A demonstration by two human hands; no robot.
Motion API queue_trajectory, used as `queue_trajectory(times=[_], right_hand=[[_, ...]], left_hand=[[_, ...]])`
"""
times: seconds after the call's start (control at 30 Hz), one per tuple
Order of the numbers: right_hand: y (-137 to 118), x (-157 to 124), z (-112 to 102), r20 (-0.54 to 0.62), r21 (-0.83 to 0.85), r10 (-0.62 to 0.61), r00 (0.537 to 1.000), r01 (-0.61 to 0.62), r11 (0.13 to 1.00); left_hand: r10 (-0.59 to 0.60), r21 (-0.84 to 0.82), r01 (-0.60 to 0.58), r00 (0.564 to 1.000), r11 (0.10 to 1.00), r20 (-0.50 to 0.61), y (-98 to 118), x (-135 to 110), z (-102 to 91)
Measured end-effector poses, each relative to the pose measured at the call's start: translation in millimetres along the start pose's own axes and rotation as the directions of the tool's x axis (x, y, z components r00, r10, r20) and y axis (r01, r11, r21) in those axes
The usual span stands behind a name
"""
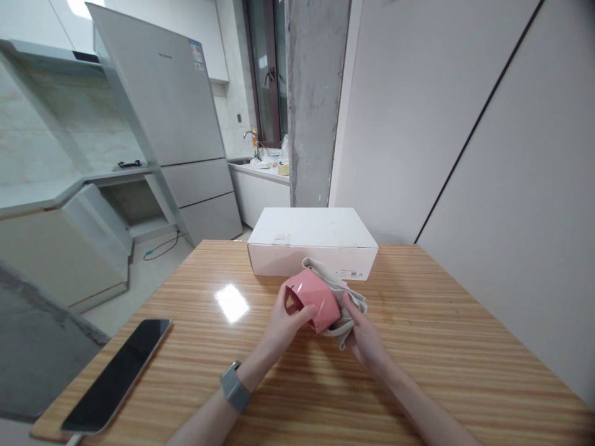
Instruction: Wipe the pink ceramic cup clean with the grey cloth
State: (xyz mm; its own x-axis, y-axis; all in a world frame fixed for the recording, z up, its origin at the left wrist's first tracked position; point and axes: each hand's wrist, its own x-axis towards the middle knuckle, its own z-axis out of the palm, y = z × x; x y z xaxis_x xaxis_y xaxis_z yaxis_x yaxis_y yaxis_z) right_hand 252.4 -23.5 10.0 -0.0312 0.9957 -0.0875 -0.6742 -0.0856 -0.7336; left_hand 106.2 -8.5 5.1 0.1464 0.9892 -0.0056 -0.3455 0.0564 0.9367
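Observation:
A pink faceted cup (313, 297) lies tilted on its side just above the wooden table (441, 347), its mouth turned to the left. My left hand (283, 325) grips the cup at its rim, thumb across the opening. My right hand (365, 337) presses a beige cloth (344, 294) against the cup's base and side, fingers closed on the fabric. The cloth wraps behind the cup and hangs below it. A grey watch sits on my left wrist.
A closed white box (311, 241) stands right behind the cup. A dark phone (118, 375) lies at the table's front left corner. A refrigerator (171, 118) and kitchen counter are at the left, a concrete pillar and white wall behind.

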Motion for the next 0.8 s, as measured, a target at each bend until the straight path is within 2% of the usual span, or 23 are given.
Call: queue_trajectory(times=[0.4,0.53,0.7,0.8], right_hand=[[-2.3,1.3,-0.6,-0.040,0.017,0.017,0.999,-0.017,1.000],[-1.5,1.4,-1.0,-0.016,0.015,0.011,1.000,-0.011,1.000],[-0.5,1.9,-2.3,-0.010,-0.020,-0.032,0.999,0.032,0.999],[-0.5,1.7,-2.1,0.002,-0.039,-0.059,0.998,0.059,0.997]], left_hand=[[0.140,0.125,-0.152,0.985,0.980,0.100,-0.1,-4.5,0.5],[0.077,0.042,-0.080,0.994,0.996,0.079,-1.8,-1.9,-0.7],[0.016,-0.051,-0.019,0.998,0.998,-0.065,-2.3,2.2,1.4],[-0.038,-0.091,0.035,0.999,0.995,-0.023,-0.8,0.8,2.0]])
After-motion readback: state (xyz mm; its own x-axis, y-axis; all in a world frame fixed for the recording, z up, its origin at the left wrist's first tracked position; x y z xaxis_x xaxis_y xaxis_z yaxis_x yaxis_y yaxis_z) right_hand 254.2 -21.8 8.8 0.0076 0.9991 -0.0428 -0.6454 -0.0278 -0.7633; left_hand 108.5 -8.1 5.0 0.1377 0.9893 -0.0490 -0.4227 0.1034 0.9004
